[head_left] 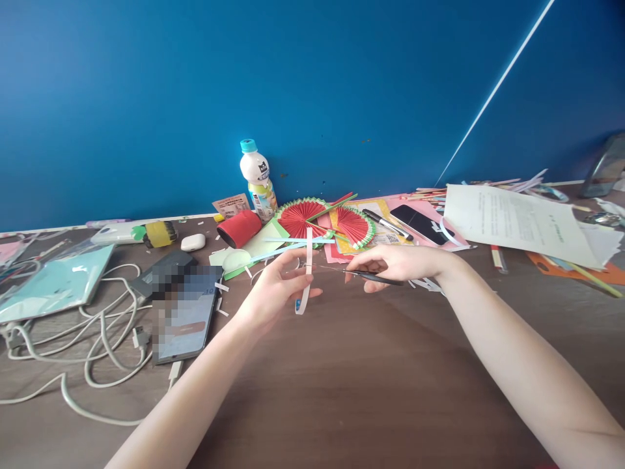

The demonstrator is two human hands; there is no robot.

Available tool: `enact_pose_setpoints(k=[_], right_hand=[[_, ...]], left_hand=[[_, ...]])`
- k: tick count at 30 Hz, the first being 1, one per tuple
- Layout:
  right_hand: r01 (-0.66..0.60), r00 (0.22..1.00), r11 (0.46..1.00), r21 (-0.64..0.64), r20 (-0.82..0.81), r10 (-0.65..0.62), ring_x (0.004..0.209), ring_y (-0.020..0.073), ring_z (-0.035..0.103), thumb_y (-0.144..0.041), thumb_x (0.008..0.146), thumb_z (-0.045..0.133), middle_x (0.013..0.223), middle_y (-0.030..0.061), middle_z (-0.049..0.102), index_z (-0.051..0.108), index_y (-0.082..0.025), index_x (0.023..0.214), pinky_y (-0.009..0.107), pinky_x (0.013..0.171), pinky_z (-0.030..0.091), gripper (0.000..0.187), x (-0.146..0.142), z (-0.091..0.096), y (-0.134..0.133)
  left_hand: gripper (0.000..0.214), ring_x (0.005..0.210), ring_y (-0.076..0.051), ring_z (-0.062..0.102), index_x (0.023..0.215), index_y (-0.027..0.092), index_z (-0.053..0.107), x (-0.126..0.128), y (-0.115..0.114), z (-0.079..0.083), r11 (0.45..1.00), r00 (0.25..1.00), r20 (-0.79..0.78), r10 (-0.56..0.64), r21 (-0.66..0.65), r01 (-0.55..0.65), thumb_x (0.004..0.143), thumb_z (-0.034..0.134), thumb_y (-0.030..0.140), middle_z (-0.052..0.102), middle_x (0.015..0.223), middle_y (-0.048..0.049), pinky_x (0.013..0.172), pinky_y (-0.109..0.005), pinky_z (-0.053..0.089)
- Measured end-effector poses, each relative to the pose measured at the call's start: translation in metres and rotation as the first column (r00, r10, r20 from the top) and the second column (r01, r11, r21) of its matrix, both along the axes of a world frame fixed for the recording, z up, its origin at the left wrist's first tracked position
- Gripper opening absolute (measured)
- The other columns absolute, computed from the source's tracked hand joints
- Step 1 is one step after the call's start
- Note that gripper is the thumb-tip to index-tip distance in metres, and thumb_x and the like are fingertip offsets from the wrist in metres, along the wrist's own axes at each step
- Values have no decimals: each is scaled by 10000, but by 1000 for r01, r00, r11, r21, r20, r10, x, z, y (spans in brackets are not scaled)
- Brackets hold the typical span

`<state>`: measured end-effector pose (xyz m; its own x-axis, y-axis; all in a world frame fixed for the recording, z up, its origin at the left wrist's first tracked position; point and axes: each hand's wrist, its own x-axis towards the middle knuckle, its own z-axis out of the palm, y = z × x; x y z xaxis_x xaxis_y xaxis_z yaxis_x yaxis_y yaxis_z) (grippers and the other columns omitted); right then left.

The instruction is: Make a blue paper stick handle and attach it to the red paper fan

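My left hand pinches a narrow pale pink paper strip and holds it upright above the brown table. My right hand is closed on the black handles of scissors, whose thin blades point left and meet the strip about halfway up. Just behind the hands lie two red pleated paper fans with green rims, among loose green and blue paper strips.
A phone on a white cable lies at the left beside a teal sheet. A drink bottle, a red cylinder, earbud case, second phone, pen and printed sheet sit by the blue wall.
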<state>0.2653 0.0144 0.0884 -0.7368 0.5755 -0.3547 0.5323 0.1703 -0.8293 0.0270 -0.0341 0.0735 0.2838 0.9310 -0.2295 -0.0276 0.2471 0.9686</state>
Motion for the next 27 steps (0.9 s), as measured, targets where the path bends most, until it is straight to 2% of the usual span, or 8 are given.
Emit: enact_pose_setpoints(k=[8,15,27], right_hand=[[0,1000,1000,15,-1,0,1054,217,550,-472,691,632,1175,53,605,610,-225,1130,269,818,426,504,-5,-2,-1],[8,1000,1000,13,13,-8,1028,227,561,-477,691,625,1134,54,631,610,-223,1147,281,803,420,522,-4,-6,-1],[8,999,999,31,40,-9,1005,233,571,-473,698,627,1106,45,647,613,-224,1145,284,783,421,512,-5,-4,-2]], left_hand=[[355,866,-187,634,1064,263,544,1,-2,-3,1000,999,-45,-22,1,22,721,635,241,598,1044,-37,818,-394,509],[363,848,-191,637,1070,270,549,3,-3,-3,1000,998,-69,-11,1,11,719,638,246,612,898,-21,824,-403,497],[355,883,-194,630,1076,276,541,3,-2,-3,1000,997,-68,-19,-6,19,734,628,232,589,916,-20,855,-410,484]])
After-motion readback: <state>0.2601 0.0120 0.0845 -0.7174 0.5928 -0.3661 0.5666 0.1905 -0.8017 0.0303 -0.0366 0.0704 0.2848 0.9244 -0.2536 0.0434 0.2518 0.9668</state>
